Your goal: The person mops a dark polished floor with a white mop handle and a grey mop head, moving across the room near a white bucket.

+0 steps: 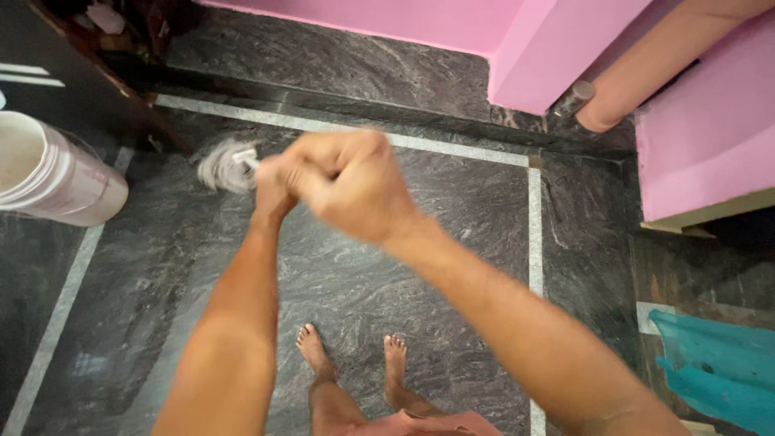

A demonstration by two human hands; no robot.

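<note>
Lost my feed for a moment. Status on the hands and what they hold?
Right hand fisted, in front. Left hand mostly hidden behind it. Blurred whitish thing at the hands, kind unclear. White bucket off left, apart.

Bucket (pixel 52 173) on dark stone floor (pixel 452 202)

home interior | dark stone floor (pixel 355 282) with pale inlay strips | pink walls (pixel 387 16) | bare feet (pixel 315 351)
</note>
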